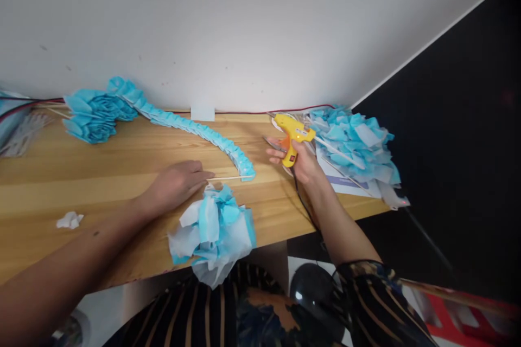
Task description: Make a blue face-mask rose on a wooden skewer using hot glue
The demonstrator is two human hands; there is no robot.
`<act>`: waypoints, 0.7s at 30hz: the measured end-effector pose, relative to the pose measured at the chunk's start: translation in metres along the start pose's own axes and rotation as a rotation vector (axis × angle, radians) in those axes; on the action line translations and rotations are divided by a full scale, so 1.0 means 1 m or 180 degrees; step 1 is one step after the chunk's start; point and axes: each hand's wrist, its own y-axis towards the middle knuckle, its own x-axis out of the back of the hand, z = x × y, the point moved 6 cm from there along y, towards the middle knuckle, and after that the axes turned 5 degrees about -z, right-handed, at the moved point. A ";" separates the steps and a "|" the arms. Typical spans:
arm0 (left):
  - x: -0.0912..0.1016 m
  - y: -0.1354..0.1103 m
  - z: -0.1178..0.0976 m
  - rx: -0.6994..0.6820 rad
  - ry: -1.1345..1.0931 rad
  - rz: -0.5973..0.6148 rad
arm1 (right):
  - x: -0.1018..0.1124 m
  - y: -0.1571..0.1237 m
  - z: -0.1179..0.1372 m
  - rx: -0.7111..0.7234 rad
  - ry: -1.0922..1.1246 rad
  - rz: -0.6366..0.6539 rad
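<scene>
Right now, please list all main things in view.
Glue gun: one, yellow, centre right
Pointed tool: one, grey, centre
Stick: one, pale, centre
Ruffled strip: one, blue, centre
Paper cluster: one, blue, back left
Tissue bundle: one, blue-white, front
Tissue pile: one, blue-white, right
Scrap: one, white, left
Card: one, pale, back
Wire: count unclear, red, back
Table: one, brown, below
Wall: one, white, behind
Left hand: one, touching stick
Right hand: one, holding glue gun

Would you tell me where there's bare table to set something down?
Bare table shows between the blue paper bundle and the white scrap, and between the loose paper bunch and the black cord. Crowded: the right end, heaped with ruffled paper beside the glue gun.
</scene>
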 end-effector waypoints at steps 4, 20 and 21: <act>0.001 0.000 0.000 -0.0050 -0.0035 -0.0048 | -0.012 0.009 0.006 -0.0264 0.0548 -0.0135; 0.001 0.000 0.002 0.0042 -0.0274 -0.0217 | -0.022 0.023 -0.009 -0.0276 0.0606 0.0049; 0.001 0.000 0.002 0.0040 -0.0296 -0.0233 | -0.022 0.024 -0.009 -0.0260 0.0589 0.0040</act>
